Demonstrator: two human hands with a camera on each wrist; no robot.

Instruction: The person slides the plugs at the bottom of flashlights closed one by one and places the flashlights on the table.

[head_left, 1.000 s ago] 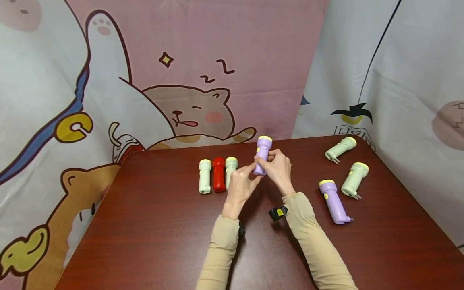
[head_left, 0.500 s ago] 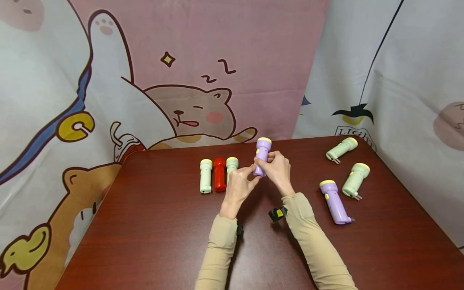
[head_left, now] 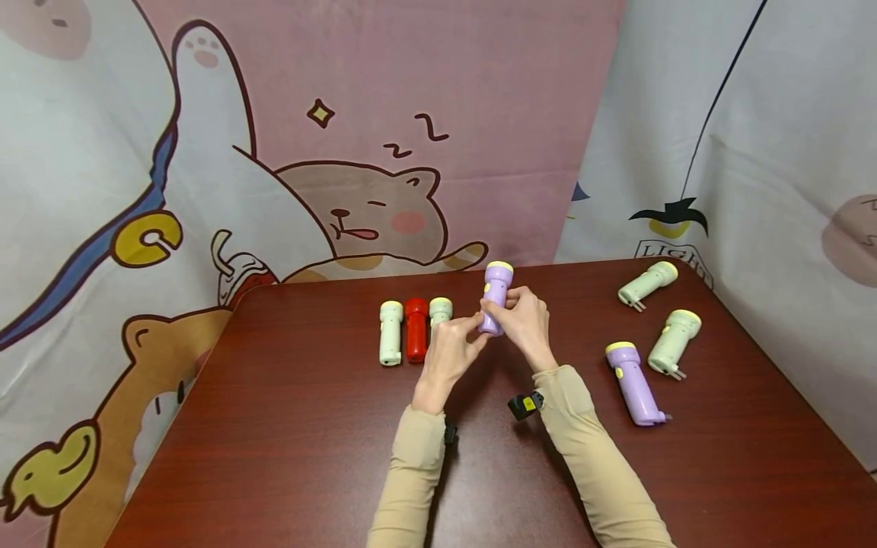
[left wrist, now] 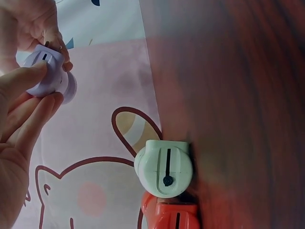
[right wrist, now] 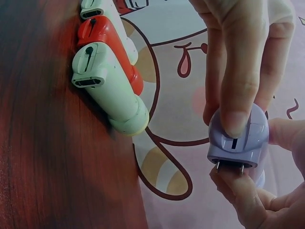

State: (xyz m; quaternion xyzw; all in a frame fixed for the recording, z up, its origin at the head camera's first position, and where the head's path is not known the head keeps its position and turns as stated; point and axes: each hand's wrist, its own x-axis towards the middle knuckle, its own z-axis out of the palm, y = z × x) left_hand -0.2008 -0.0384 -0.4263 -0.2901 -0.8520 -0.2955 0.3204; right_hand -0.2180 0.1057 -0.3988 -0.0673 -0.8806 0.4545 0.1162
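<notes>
A purple flashlight [head_left: 496, 283] with a yellow rim is held between both hands, lens end pointing away. My right hand [head_left: 526, 323] grips its body, thumb across the front. The left hand [head_left: 452, 348] pinches the tail end; in the left wrist view its thumb [left wrist: 35, 74] lies on the end cap beside a dark slot. Two metal prongs [right wrist: 218, 166] stick out of the tail in the right wrist view. Just left of the hands, a red flashlight [head_left: 416, 331] lies between a pale green flashlight [head_left: 390, 333] and another pale green one [head_left: 441, 308], partly hidden by the left hand.
On the right of the dark wooden table [head_left: 294, 449] lie a second purple flashlight [head_left: 636, 388] and two pale green flashlights, a nearer one [head_left: 674, 341] and a farther one [head_left: 647, 283], all with prongs showing. A cartoon-printed cloth [head_left: 507, 114] hangs behind the table.
Both hands keep hold of the purple flashlight, which has come down very slightly. The left wrist has edged a little leftward. The flashlights on the table lie as before.
</notes>
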